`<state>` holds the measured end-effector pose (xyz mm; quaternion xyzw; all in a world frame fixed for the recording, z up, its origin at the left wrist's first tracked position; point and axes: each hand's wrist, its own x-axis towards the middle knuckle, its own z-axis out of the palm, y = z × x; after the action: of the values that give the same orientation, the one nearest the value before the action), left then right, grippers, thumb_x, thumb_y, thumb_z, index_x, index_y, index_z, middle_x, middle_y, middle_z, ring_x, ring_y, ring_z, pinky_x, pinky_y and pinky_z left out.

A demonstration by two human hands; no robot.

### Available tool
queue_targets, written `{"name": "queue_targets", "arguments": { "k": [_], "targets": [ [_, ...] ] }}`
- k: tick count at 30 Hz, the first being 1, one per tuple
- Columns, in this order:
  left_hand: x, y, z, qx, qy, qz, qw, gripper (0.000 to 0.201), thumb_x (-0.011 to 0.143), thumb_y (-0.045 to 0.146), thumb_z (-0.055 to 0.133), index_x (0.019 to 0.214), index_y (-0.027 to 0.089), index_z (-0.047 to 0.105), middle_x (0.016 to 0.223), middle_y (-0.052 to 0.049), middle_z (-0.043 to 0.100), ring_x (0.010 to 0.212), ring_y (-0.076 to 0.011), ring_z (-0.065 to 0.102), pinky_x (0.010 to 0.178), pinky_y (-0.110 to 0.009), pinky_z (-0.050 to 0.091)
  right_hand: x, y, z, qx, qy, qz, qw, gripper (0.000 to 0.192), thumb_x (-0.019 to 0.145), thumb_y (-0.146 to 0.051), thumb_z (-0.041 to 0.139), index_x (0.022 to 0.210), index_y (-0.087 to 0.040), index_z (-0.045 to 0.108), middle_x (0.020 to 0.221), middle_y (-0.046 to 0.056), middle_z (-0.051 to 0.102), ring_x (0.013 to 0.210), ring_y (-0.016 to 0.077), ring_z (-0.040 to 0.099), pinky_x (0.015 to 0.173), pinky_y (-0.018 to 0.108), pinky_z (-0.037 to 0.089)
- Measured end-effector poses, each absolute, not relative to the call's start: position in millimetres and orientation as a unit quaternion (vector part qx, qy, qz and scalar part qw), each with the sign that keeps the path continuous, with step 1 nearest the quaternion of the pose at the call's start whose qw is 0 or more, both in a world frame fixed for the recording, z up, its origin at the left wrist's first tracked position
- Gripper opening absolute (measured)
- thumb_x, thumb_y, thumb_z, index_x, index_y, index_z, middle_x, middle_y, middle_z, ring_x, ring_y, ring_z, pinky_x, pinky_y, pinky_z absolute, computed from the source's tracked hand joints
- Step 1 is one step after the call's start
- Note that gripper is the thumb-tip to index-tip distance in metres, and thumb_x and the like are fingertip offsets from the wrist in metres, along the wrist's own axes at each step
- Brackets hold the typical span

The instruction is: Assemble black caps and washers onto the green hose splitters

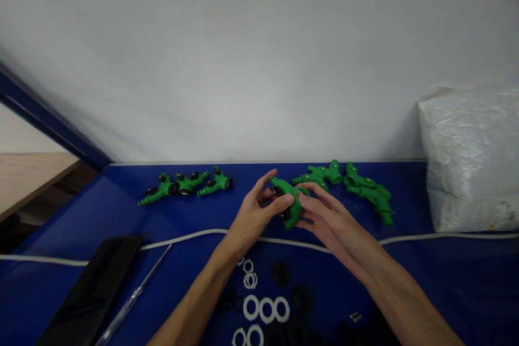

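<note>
Head view: green fittings (367, 189) and white cord (194, 236) flank held fitting (290, 197).

Both forearms reach forward, left hand (255, 211) and right hand (330, 221) meeting, fingers curled.

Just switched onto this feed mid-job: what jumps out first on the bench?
Dead centre, the left hand and right hand together hold a green plastic fitting above the blue table. More green fittings lie along the far edge: a left group and a right group. Nearer the camera, white rings and black rings lie scattered, with a white cable running across.
</note>
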<state>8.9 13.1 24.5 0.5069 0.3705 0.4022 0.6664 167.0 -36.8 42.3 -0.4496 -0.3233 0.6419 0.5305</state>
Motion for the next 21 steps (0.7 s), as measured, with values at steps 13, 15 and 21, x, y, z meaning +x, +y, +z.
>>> {"name": "queue_targets", "arguments": {
  "k": [13,15,21],
  "targets": [
    [1.4,15.2,27.7,0.543,0.364,0.376,0.657,0.083,0.083,0.052,0.073,0.153,0.016,0.045,0.109,-0.007,0.068,0.112,-0.0243,0.060,0.097,-0.036,0.044,168.3,-38.3,35.9,-0.423,-0.350,0.640,0.538,0.044,0.078,-0.040,0.084,0.114,-0.027,0.062,0.092,0.001,0.071,0.084,0.0183,0.068,0.078,0.036,0.054],
    [1.7,12.4,28.4,0.551,0.339,0.377,0.662,0.088,0.083,0.051,0.073,0.157,0.019,0.039,0.117,-0.009,0.069,0.119,-0.0266,0.060,0.103,-0.040,0.044,167.3,-37.4,38.1,-0.410,-0.324,0.641,0.562,0.047,0.078,-0.039,0.083,0.119,-0.030,0.061,0.100,0.001,0.072,0.090,0.0202,0.070,0.085,0.040,0.056],
    [8.0,5.9,22.9,0.572,0.314,0.391,0.649,0.094,0.076,0.034,0.085,0.157,0.029,0.037,0.141,-0.010,0.061,0.126,-0.0252,0.060,0.109,-0.039,0.045,168.5,-36.4,38.3,-0.401,-0.305,0.633,0.588,0.056,0.086,-0.035,0.077,0.137,-0.040,0.057,0.100,-0.002,0.072,0.096,0.0185,0.073,0.099,0.040,0.054]
  ]
}}
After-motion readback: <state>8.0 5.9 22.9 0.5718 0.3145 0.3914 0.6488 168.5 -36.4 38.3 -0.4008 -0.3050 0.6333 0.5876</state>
